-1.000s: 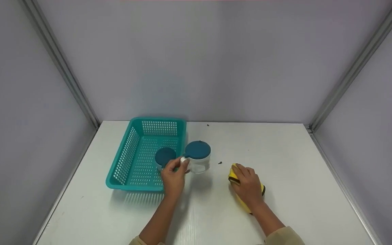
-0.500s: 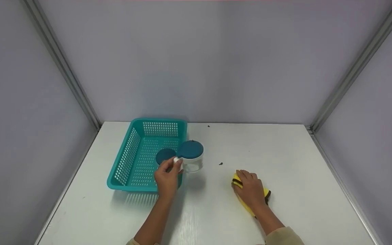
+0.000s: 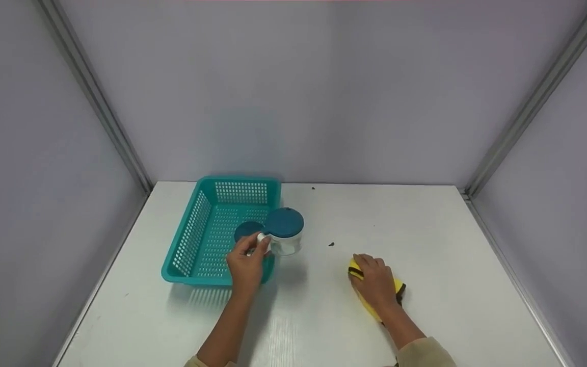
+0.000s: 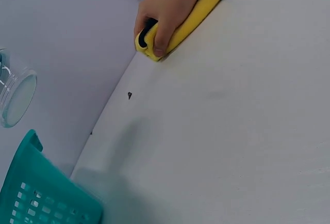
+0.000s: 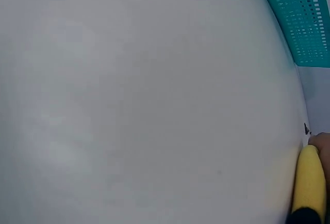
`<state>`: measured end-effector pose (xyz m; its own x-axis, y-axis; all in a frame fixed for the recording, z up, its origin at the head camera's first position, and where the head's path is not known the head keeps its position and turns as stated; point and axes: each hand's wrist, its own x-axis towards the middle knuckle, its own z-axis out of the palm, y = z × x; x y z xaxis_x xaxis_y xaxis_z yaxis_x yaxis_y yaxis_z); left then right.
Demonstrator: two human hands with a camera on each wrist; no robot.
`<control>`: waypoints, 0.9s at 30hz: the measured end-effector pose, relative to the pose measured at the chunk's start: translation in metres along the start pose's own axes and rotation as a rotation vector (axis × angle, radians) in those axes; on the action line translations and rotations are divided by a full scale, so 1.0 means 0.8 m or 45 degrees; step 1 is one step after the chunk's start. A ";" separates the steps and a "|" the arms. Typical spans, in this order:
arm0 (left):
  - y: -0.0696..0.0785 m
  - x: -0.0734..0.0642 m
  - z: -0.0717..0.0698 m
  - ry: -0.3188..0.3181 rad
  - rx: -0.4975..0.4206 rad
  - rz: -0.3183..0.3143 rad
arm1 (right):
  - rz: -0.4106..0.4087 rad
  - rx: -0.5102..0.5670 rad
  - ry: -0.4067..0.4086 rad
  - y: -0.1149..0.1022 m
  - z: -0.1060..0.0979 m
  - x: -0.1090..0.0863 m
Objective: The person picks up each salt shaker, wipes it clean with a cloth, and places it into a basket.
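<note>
My left hand [image 3: 245,262] pinches the white-tipped handle of a clear jar [image 3: 286,244] with a blue lid [image 3: 284,223]. The jar is held up beside the right rim of the teal basket [image 3: 176,280], its shadow falling on the table below. In the left wrist view only the base of the jar [image 4: 20,99] shows. Inside the basket sits a second blue-lidded jar [image 3: 247,230], partly hidden by my left hand. My right hand [image 3: 375,283] grips a folded yellow cloth [image 3: 367,305] with dark edging, pressed on the white table.
A small dark scrap [image 3: 331,244] lies on the table [image 3: 456,255] between the jar and the cloth. Another dark speck [image 3: 313,188] is near the back edge. Grey panels [image 3: 303,92] enclose the table at the back and both sides.
My left hand has carried the jar leftward, to the basket's right rim. My right hand has drawn the cloth slightly toward me, then stayed almost still.
</note>
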<state>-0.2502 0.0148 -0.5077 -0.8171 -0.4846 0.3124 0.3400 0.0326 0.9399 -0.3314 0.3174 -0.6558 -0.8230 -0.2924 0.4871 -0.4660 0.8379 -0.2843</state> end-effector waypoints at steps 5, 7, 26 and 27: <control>0.001 -0.002 0.002 -0.054 -0.023 -0.024 | -0.055 0.054 0.115 -0.005 -0.008 0.011; 0.002 -0.003 0.003 -0.070 -0.026 -0.038 | -0.058 0.083 0.147 -0.010 -0.014 0.019; -0.010 -0.017 0.018 -0.285 -0.010 -0.092 | -0.092 0.809 0.275 -0.103 -0.115 0.077; -0.011 -0.018 0.018 -0.295 -0.002 -0.094 | -0.127 0.832 0.271 -0.106 -0.118 0.078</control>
<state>-0.2483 0.0338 -0.5181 -0.9246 -0.2724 0.2664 0.2760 0.0029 0.9611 -0.3126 0.2713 -0.5230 -0.7153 -0.2008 0.6693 -0.6914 0.3428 -0.6360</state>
